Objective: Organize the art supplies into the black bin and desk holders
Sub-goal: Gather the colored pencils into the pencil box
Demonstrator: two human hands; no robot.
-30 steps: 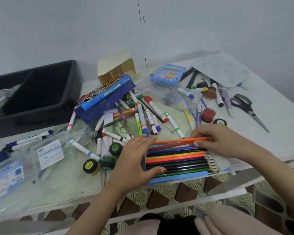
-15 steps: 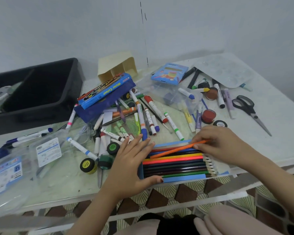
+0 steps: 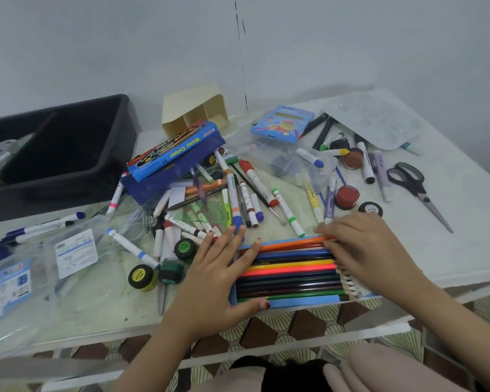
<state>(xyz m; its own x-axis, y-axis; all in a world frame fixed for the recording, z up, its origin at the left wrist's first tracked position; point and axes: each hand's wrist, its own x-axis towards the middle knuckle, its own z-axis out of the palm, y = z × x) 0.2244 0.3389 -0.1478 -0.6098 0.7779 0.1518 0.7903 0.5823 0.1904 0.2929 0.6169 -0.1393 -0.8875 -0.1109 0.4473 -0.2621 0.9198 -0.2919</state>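
Note:
A blue tray of coloured pencils [image 3: 290, 274] lies at the table's near edge. My left hand [image 3: 218, 275] lies flat with spread fingers against the tray's left end, thumb along its near side. My right hand [image 3: 362, 250] covers the pencils' right ends, fingers pressing on the orange pencil [image 3: 289, 244] that lies level at the tray's far side. The black bin [image 3: 68, 154] stands at the far left. A cream desk holder [image 3: 193, 108] lies tipped over behind the blue Water Colour box [image 3: 173, 151].
Markers [image 3: 232, 193] and pens are heaped mid-table, with small paint pots [image 3: 140, 277] near my left hand. Scissors [image 3: 416, 188] lie at the right, a clear palette [image 3: 376, 117] and a blue pencil box [image 3: 283, 123] behind. Plastic packets [image 3: 71, 250] cover the left.
The orange pencil, slanted across the tray half a second ago, now lies flat in line with the others. My right hand has lowered onto the pencil ends; my left hand stays put.

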